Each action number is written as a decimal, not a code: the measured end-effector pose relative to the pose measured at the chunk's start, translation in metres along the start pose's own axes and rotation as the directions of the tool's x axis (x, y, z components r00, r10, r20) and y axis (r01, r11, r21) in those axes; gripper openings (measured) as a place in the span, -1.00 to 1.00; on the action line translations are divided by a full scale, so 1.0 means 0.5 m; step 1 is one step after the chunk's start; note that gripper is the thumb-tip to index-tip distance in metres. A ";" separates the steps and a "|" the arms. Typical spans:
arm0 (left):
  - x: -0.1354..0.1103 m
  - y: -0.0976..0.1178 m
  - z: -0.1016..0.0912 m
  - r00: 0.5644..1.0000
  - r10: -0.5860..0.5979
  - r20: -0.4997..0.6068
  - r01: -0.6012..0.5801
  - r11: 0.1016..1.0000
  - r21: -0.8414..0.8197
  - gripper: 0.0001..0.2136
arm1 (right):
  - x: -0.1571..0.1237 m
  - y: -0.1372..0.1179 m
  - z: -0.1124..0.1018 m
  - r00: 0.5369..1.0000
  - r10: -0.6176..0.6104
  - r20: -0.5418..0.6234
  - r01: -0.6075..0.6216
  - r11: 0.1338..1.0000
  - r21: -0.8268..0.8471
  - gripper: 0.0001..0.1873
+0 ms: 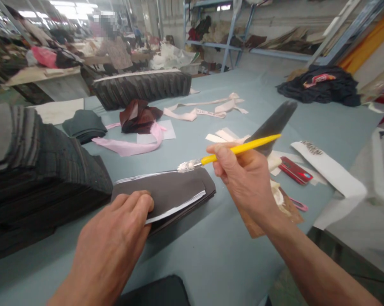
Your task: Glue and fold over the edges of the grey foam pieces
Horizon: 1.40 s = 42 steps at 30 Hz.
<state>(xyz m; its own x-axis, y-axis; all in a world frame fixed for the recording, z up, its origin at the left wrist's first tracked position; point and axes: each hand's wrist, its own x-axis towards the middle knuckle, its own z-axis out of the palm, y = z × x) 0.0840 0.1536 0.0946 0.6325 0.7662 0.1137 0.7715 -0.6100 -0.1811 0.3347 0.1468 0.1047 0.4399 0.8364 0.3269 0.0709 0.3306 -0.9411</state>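
Observation:
My left hand [115,238] is closed on the near left side of a short stack of dark grey fabric pieces [172,191]; its fingers curl over the top and the thumb is hidden. White strips show along the long edges of the top piece. My right hand [243,174] grips a yellow-handled brush [243,148] between thumb and fingers. White paste clumps on the bristles [187,166], which are at the far edge of the top piece; whether they touch it I cannot tell. Under my right hand lies a brown board [290,208] with pale paste on it.
A tall pile of dark fabric pieces [45,170] stands on the left. Behind are a long bundle of dark pieces [143,89], a maroon cloth [139,117] and a pink strip [131,146]. On the right lie a red phone-like object [295,171] and a white card [328,168].

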 end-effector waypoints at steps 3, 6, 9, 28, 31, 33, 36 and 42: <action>0.010 -0.002 -0.008 0.997 0.008 0.078 -0.005 0.999 -0.041 -0.76 | 0.026 0.010 0.022 0.997 -0.069 -0.025 0.067 0.993 -0.095 -0.57; 0.027 0.002 -0.019 0.975 -0.003 0.223 0.020 0.997 -0.073 -0.71 | 0.044 0.028 0.042 0.989 -0.145 -0.031 0.139 0.979 -0.151 -0.56; 0.041 0.013 -0.030 0.942 -0.058 0.332 0.080 0.995 -0.055 -0.65 | 0.054 0.043 0.062 0.983 -0.181 0.001 0.178 0.964 -0.196 -0.56; 0.039 0.013 -0.013 0.990 0.001 0.141 0.011 0.996 -0.087 -0.78 | 0.044 0.064 0.087 0.981 -0.146 0.127 0.182 0.922 -0.343 -0.48; 0.034 0.011 -0.012 0.992 0.000 0.124 0.009 0.998 -0.070 -0.76 | 0.045 0.061 0.093 0.981 -0.153 0.122 0.185 0.932 -0.312 -0.47; 0.034 0.011 -0.015 0.989 -0.013 0.147 0.022 0.998 -0.060 -0.75 | 0.046 0.059 0.104 0.982 -0.130 0.137 0.167 0.939 -0.302 -0.46; 0.036 0.012 -0.020 0.988 -0.014 0.154 0.023 0.998 -0.057 -0.75 | 0.048 0.062 0.117 0.982 -0.117 0.150 0.159 0.939 -0.305 -0.48; 0.034 0.014 -0.019 0.982 -0.031 0.187 0.042 0.998 -0.052 -0.75 | 0.048 0.071 0.089 0.981 -0.121 0.151 0.169 0.914 -0.368 -0.51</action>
<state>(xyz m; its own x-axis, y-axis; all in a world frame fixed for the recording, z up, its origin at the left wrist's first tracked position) 0.1007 0.1604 0.1048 0.5838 0.8093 -0.0654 0.7999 -0.5871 -0.1249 0.3079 0.1982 0.0831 0.2879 0.8466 0.4477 0.4691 0.2829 -0.8366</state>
